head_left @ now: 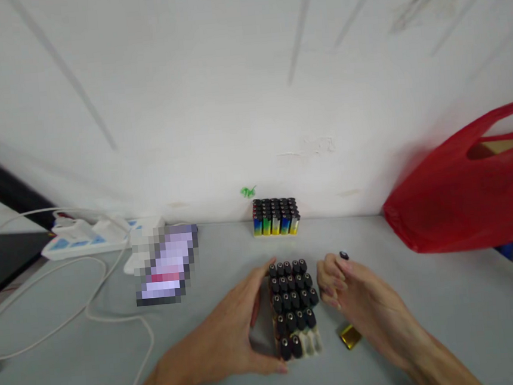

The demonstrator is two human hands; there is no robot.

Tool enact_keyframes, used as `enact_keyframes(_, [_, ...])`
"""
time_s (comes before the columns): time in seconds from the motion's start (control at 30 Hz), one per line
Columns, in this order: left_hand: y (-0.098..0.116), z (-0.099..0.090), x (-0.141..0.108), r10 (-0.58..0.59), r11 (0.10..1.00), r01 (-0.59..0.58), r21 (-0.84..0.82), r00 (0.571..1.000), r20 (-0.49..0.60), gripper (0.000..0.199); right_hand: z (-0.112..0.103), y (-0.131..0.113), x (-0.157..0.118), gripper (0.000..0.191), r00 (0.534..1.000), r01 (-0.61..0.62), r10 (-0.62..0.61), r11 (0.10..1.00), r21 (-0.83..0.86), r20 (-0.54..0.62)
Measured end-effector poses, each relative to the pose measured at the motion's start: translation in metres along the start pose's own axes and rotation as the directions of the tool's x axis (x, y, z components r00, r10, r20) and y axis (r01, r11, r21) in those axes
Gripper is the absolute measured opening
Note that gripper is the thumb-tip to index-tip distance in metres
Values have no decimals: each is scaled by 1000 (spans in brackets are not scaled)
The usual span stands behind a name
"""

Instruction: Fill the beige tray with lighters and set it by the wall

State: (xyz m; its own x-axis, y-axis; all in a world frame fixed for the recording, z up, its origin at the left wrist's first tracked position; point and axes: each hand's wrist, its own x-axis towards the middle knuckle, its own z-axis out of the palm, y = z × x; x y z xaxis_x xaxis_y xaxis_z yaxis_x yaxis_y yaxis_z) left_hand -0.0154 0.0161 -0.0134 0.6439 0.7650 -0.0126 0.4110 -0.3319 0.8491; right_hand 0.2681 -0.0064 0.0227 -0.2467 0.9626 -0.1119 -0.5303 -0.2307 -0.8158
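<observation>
A tray of black-topped lighters point(294, 300) stands upright on the grey table, with a few bare white slots at its near right corner. My left hand point(232, 329) spans its left side, thumb at the near corner and fingers at the far one. Just right of the tray is my right hand point(359, 297), its fingers curled; a small black-ended item point(343, 255) shows between thumb and forefinger, mostly hidden. A gold-yellow piece point(350, 336) lies on the table beside the right wrist.
Against the wall stands a second block of colourful lighters point(275, 217). A phone point(168, 265), a white power strip point(85, 238) and looping white cables point(106, 277) lie at the left. At the right sits a red bag point(463, 192).
</observation>
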Motion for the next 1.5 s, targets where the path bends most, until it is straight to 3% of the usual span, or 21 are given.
enact_keyframes(0.17, [-1, 0, 0, 5, 1000, -5, 3, 1000, -2, 153, 1, 1, 1, 53, 999, -25, 25, 999, -22, 26])
enact_keyframes(0.53, [-4, 0, 0, 4, 1000, -4, -9, 1000, -9, 152, 5, 10, 2, 47, 991, 111, -114, 993, -49, -66])
enact_keyframes(0.8, [-2, 0, -1, 24, 1000, -25, -16, 1000, -13, 152, -2, 4, -6, 44, 981, 136, -168, 954, -268, -101])
enact_keyframes(1.0, [-4, 1, -1, 5, 997, -7, -82, 999, -32, 157, -10, -8, -10, 32, 992, 120, -98, 913, -389, 75])
enact_keyframes(1.2, [2, -2, 2, -3, 999, 1, -44, 999, -45, 158, -19, -16, -10, 22, 970, 142, -5, 823, -550, 244])
enact_keyframes(1.33, [3, -3, 3, -50, 995, 46, -88, 998, -43, 154, -17, -16, -10, 20, 966, 135, 46, 748, -649, 255])
enact_keyframes(1.5, [5, -3, 2, -64, 991, 61, -121, 998, -26, 153, -17, -17, -8, 18, 971, 179, -9, 684, -707, 238])
